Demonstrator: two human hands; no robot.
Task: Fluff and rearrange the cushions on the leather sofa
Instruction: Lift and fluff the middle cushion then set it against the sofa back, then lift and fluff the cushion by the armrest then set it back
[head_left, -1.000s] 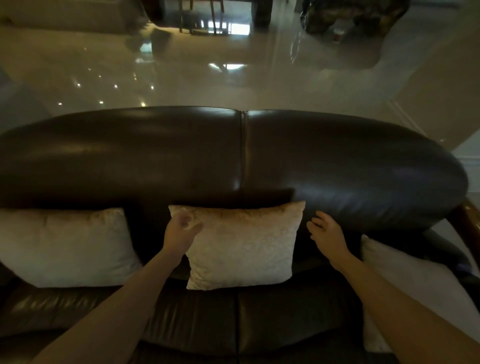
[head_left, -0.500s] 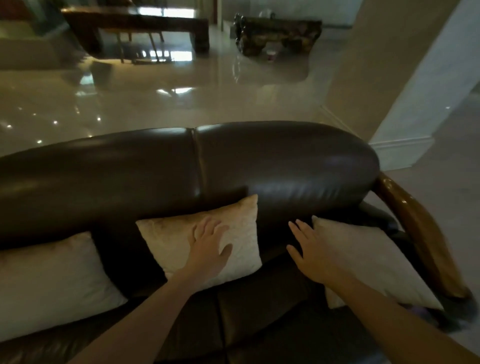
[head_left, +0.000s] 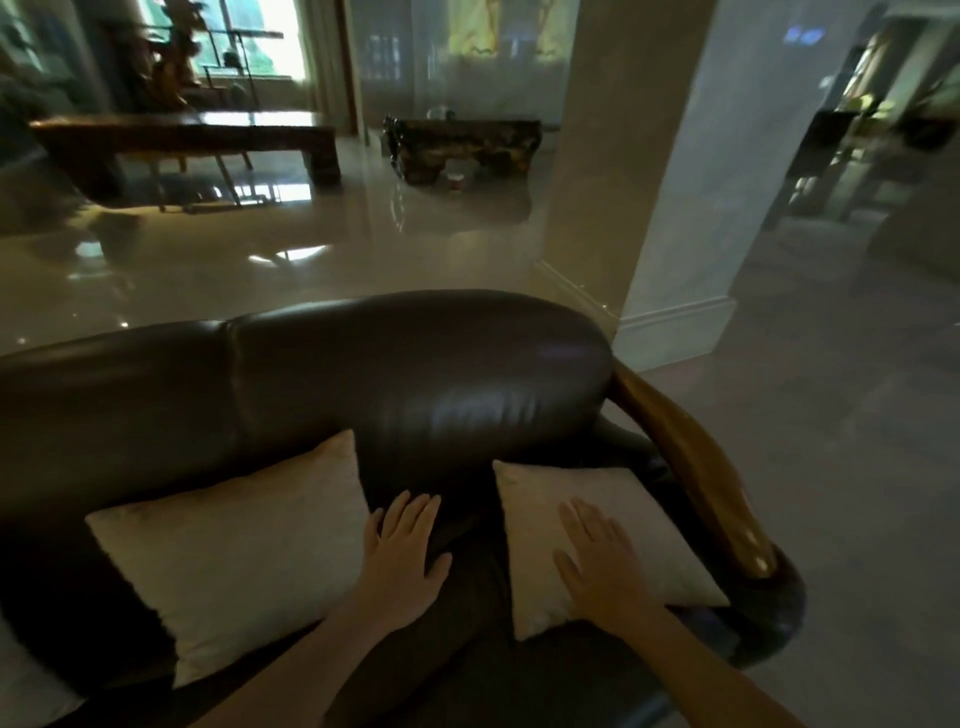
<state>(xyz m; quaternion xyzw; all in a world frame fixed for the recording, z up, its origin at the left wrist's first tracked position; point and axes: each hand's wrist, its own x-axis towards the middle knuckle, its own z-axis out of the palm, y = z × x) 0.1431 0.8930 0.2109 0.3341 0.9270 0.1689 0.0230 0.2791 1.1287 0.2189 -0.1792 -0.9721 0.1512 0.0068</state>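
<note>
A dark brown leather sofa (head_left: 426, 374) fills the lower half of the view. A cream cushion (head_left: 234, 556) leans against its backrest at centre-left. A second cream cushion (head_left: 639, 525) lies at the right end beside the wooden armrest (head_left: 696, 467). My left hand (head_left: 405, 556) hovers flat, fingers spread, over the gap between the two cushions, at the right edge of the centre cushion. My right hand (head_left: 597, 556) rests flat on the right cushion, fingers extended. A corner of a third pale cushion (head_left: 26, 686) shows at the bottom left.
Behind the sofa lies a glossy tiled floor (head_left: 260, 260). A long dark wooden table (head_left: 182, 135) and a carved wooden bench (head_left: 462, 145) stand at the far side. A white pillar (head_left: 691, 208) rises right of the sofa's end.
The view has swung right toward the sofa's end. My left hand has left the centre cushion and moved right into the gap. My right hand has come down onto the right cushion.
</note>
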